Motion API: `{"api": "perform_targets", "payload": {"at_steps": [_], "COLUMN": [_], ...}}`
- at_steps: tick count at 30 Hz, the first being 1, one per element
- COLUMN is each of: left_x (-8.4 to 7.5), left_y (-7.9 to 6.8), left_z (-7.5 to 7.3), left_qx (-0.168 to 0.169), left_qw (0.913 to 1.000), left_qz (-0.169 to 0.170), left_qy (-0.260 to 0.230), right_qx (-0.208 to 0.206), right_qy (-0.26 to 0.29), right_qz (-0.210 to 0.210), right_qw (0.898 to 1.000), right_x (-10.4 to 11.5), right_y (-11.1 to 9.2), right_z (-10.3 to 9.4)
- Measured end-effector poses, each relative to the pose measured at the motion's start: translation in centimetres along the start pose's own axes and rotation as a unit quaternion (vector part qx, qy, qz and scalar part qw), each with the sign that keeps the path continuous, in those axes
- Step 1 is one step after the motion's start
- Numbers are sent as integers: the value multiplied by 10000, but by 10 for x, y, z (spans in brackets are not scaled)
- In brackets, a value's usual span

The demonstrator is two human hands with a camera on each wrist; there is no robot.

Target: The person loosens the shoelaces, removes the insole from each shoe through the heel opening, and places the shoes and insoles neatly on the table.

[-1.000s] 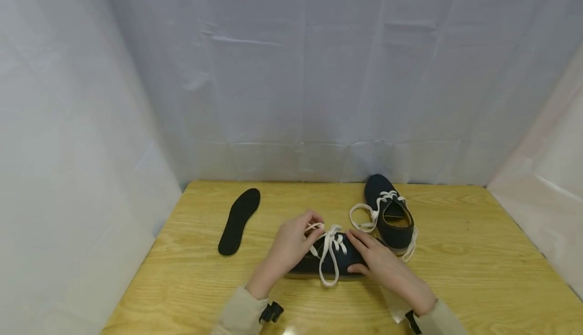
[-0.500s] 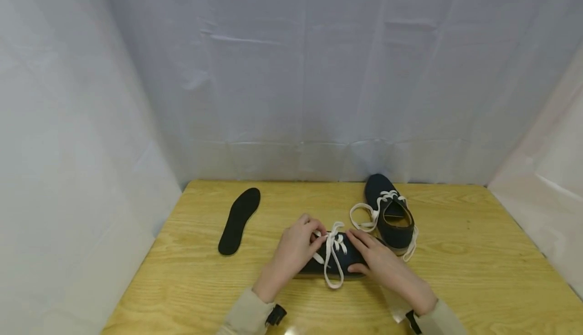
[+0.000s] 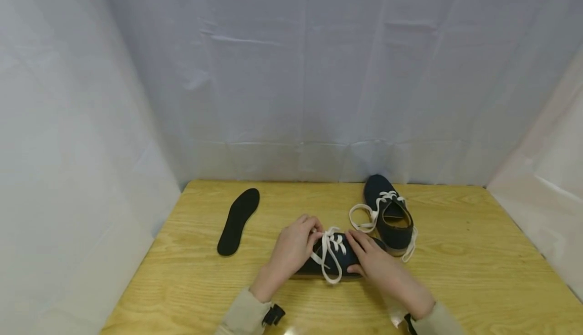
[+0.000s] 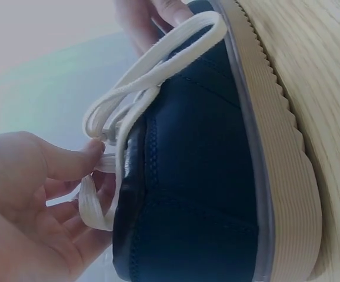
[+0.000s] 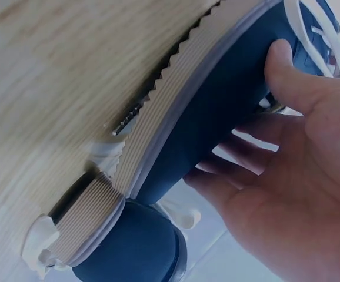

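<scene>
A dark navy lace-up shoe (image 3: 350, 261) lies on the table with its toe to the right. Its white shoelace (image 4: 182, 57) hangs in a long loop over the near side. At the shoe's opening, my left hand (image 3: 291, 246) pinches the lace between thumb and fingers, close by the knot; a smaller bend of lace droops below the thumb in the left wrist view. My right hand (image 3: 380, 266) grips the front of the shoe, thumb (image 5: 282, 56) on the near side and fingers across the top to the far side.
The matching shoe (image 3: 377, 188) stands just behind, at the right, its loose white laces trailing on both sides. A black insole (image 3: 239, 221) lies flat on the left of the wooden table (image 3: 478, 244). Pale sheeting (image 3: 291, 97) closes off the back and sides.
My left hand shifts slightly, first toward the shoe's toe and then a little back, pulling the lace near the knot. The hanging loop swings slightly. My right hand stays in place.
</scene>
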State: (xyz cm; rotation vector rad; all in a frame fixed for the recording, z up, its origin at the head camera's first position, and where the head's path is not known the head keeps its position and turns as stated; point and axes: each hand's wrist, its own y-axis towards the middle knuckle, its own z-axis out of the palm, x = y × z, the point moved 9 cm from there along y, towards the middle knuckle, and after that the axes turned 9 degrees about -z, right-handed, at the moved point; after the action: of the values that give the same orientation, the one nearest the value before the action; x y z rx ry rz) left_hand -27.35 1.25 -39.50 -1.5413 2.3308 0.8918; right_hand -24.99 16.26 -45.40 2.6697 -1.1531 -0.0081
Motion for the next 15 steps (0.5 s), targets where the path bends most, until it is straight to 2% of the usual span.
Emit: {"api": "perform_targets", "payload": {"at_steps": [3,8,15], "left_x": [0,2,-3], "left_y": [0,1,1], "left_z": [0,-2,-18], "left_qx": [36,31,-188], "left_qw": [10000,9999,9997], "left_qz": [-13,-92,-67], "left_qy": [42,128,111], "right_qx": [-15,5,-162], "right_qy": [-147,-20,80], "right_qz": [6,159,151], "right_qw": [9999,9999,9997], "right_x": [3,5,7], "right_y": [-1,0,-1], "right_z": [3,7,6]}}
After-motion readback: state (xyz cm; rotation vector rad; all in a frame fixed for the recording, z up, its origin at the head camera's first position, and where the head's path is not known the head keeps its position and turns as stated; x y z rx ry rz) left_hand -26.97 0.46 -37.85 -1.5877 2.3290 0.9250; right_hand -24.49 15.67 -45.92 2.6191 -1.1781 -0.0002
